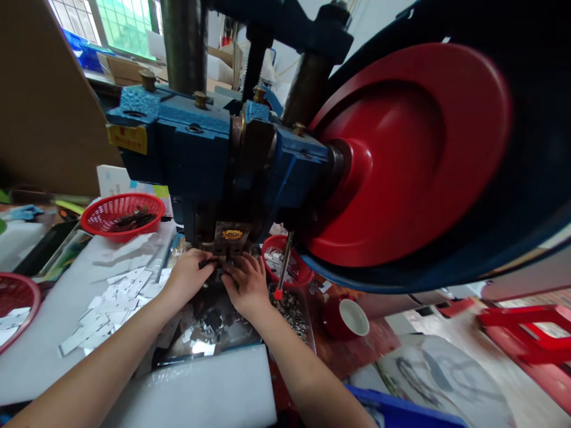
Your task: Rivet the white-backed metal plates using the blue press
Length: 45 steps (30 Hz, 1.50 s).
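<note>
A blue punch press with a big red flywheel stands in front of me. My left hand rests at the base of its die, fingers pinched on a small dark strip. My right hand sits beside it, fingers curled at the same spot under the die; what it holds is hidden. Below both hands lies a tray of shiny metal offcuts.
Flat white metal blanks are scattered on the left. A red basket holds dark parts; another red basket is at the far left. A small red bowl, a red-tipped tool and a red cup stand on the right.
</note>
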{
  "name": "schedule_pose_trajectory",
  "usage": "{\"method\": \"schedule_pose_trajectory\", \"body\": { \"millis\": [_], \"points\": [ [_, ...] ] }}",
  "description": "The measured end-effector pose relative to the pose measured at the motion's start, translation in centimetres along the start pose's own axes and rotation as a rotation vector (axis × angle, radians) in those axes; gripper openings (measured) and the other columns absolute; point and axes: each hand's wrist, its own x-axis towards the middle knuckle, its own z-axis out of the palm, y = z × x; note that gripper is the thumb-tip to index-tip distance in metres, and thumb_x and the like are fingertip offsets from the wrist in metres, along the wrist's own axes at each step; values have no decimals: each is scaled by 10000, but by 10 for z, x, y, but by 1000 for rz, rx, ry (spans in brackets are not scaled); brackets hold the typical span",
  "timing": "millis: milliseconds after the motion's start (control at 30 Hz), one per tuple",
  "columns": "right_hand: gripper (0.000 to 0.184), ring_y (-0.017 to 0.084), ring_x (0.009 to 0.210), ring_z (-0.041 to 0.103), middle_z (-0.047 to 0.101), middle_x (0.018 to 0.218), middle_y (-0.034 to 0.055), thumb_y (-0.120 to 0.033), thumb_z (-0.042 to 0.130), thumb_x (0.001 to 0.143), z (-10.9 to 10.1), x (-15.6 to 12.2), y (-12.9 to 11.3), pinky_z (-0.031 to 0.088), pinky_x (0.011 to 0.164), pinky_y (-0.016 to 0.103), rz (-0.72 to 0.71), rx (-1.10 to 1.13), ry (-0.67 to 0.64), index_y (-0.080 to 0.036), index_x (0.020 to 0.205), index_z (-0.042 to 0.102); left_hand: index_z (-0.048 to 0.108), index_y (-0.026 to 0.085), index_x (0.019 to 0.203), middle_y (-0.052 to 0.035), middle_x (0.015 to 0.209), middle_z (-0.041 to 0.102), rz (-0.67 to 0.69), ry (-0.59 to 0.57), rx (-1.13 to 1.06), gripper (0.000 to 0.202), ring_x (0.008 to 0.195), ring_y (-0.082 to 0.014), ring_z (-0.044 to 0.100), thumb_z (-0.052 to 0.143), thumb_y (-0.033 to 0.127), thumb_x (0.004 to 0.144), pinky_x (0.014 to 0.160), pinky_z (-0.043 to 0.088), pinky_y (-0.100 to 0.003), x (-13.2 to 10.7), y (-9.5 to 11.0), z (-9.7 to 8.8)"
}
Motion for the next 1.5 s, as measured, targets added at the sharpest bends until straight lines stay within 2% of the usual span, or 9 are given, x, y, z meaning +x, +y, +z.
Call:
{"method": "schedule_pose_trajectory", "body": {
  "millis": [167, 300, 467, 667, 967, 1167, 1267, 1400, 1500],
  "points": [
    [222, 246, 1223, 420, 623, 1177, -11, -436, 505, 904, -5, 7, -6, 72, 1101, 552, -46, -87, -55, -331, 1023, 661, 693, 172, 937, -73, 955, 698, -9, -33, -37, 334, 945, -246, 625, 488, 315, 716, 893, 470, -359, 6, -13, 10],
    [233, 237, 1207, 430, 636, 1145, -7, -430, 476, 920, -9, 8, -10, 88, 1102, 546, -48, -101, -76, -315, 1011, 658, 674, 167, 965, -65, 956, 691, 5, -62, -65, 342, 912, -224, 636, 462, 308, 736, 873, 485, -344, 5, -14, 13],
    [210, 244, 1198, 440, 641, 1135, -2, -411, 498, 914, -9, 7, -10, 93, 1096, 563, -83, -116, -66, -313, 1021, 650, 669, 180, 956, -75, 1036, 653, 69, -63, -59, 319, 1019, -239, 589, 475, 313, 741, 969, 424, -375, 2, -9, 7],
    [197, 221, 1146, 487, 667, 1090, 10, -375, 533, 900, -4, 11, -4, 211, 1074, 508, -44, -14, -73, -286, 1028, 653, 673, 203, 917, -48, 1025, 653, 115, -99, -84, 290, 1022, -216, 592, 469, 245, 716, 980, 420, -347, 5, -5, 3],
    [205, 256, 1198, 445, 632, 1172, 5, -395, 563, 877, -6, 7, -2, 124, 1096, 546, -143, -116, -49, -326, 1038, 671, 659, 172, 957, -68, 1011, 667, 52, -95, -168, 322, 989, -232, 613, 495, 292, 707, 940, 447, -356, 6, -4, 4],
    [151, 240, 1159, 483, 667, 1068, 15, -332, 569, 875, -3, 15, -2, 292, 1041, 489, -23, 68, -29, -288, 924, 705, 676, 206, 873, -43, 977, 692, 18, -98, -236, 270, 987, -233, 613, 506, 297, 684, 937, 446, -366, 7, -1, 5],
    [188, 217, 1104, 535, 669, 1053, 48, -257, 533, 876, 1, 9, 6, 386, 991, 409, 13, 264, 59, -243, 967, 697, 667, 203, 882, -48, 956, 698, -21, -87, -262, 267, 952, -238, 624, 534, 328, 687, 916, 460, -386, 7, 0, 4],
    [261, 197, 907, 634, 692, 969, 65, -302, 464, 887, 5, -18, 23, 493, 828, 339, 323, 586, 206, -205, 1034, 658, 644, 170, 983, -87, 1035, 685, -52, -81, -308, 364, 981, -243, 620, 557, 396, 712, 915, 464, -397, 4, -5, -1],
    [343, 209, 887, 648, 699, 966, 71, -428, 486, 866, -4, -42, 33, 506, 785, 323, 530, 787, 207, -181, 1045, 642, 622, 170, 1063, -99, 1102, 663, -61, -96, -328, 421, 1006, -245, 612, 551, 429, 739, 899, 475, -400, -3, -9, -9]
  ]
}}
